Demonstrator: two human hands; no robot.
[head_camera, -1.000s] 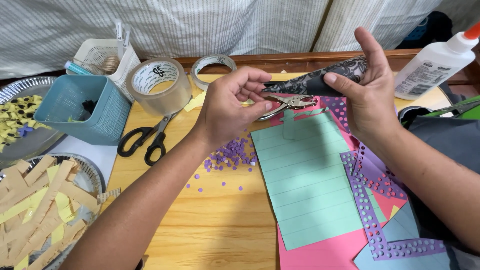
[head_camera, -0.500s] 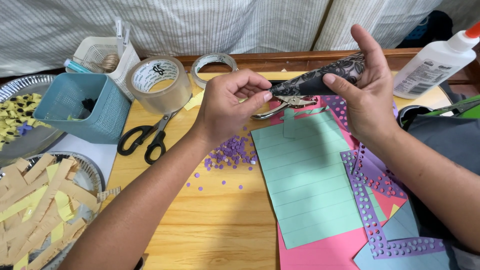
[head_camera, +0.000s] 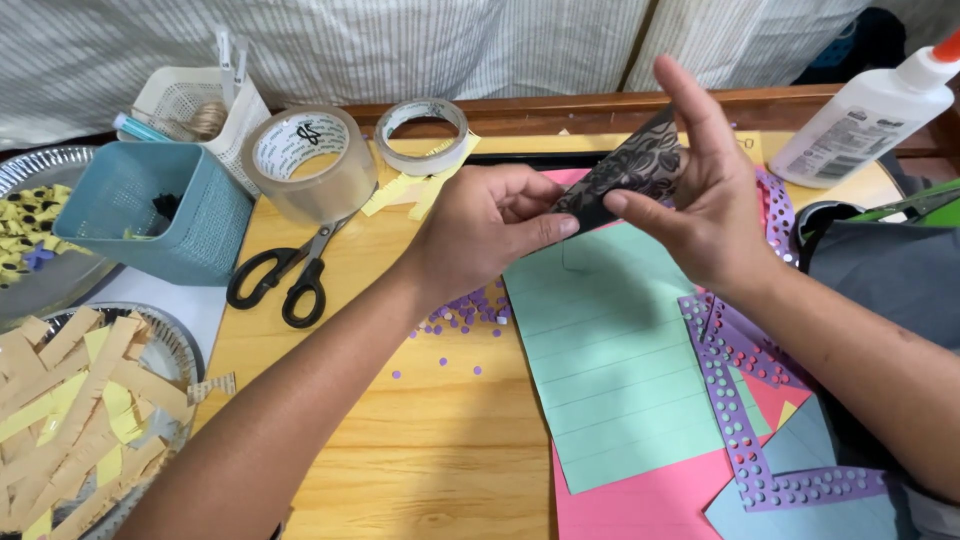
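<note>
Both hands meet above the middle of the wooden table (head_camera: 420, 440), sharing one thing — a dark strip of patterned paper (head_camera: 630, 175) held tilted in the air, its upper end toward the far edge. The left hand (head_camera: 480, 235) has its fingers (head_camera: 545, 228) curled shut, thumb and forefinger pinching the lower end of the strip. The right hand (head_camera: 715, 205) backs the strip from the other side: its forefinger stands straight up and the thumb presses in against the paper, so the fingers are only partly closed, gripping the same strip.

Directly under the hands lies a sheet of mint-green lined paper (head_camera: 615, 370), resting on a pink sheet (head_camera: 640, 500) that shows at the near edge. Beside the left hand sits a small heap of purple paper dots (head_camera: 470, 308), with a few strays scattered toward the near side. To the right of the green sheet lie purple punched strips (head_camera: 735, 420), full of round holes.

Farther left are black-handled scissors (head_camera: 285, 280), a big roll of clear tape (head_camera: 315, 160), a smaller roll of tape (head_camera: 425, 135), a teal mesh basket (head_camera: 150, 210) and a white basket (head_camera: 195, 105) behind it. A foil plate (head_camera: 175, 350) near the left edge holds tan and yellow paper strips — a second plate behind it holds yellow scraps. A white glue bottle (head_camera: 865, 115) with an orange tip lies at the far right.
</note>
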